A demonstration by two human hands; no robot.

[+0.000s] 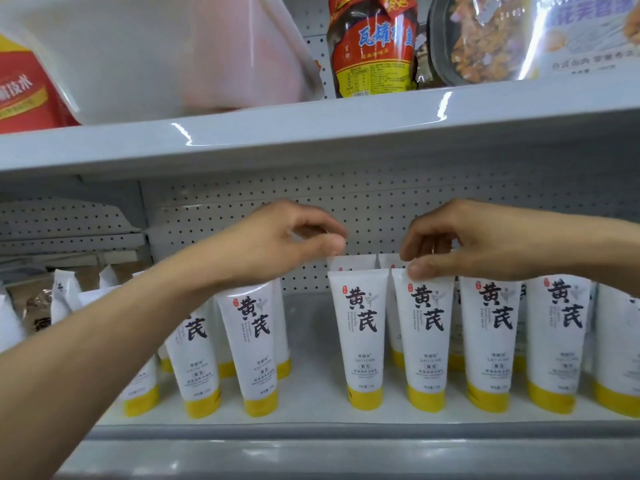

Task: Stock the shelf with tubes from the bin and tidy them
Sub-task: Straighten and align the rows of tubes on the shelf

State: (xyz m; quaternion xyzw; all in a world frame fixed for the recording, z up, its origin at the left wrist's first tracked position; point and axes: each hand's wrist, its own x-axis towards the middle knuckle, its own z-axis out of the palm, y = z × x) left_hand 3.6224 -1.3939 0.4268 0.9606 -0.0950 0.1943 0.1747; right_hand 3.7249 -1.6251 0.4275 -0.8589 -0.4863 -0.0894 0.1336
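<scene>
White tubes with yellow caps and black characters stand cap-down in rows on the lower shelf (311, 441). My right hand (467, 240) pinches the flat top edge of one front-row tube (424, 334), thumb in front and fingers behind. My left hand (287, 240) hovers with curled fingers, its thumb tip at the top corner of a back-row tube (351, 262); I cannot tell whether it holds that tube. Another front tube (362, 334) stands just left of the pinched one. The white plastic bin (173, 57) sits on the upper shelf.
A tube (254, 341) under my left wrist leans slightly, and a bare gap of shelf separates it from the tubes to its right. Toppled tubes (65, 292) lie at far left. The upper shelf carries a red-labelled jar (372, 46), a snack bag (485, 39) and a red box (24, 84).
</scene>
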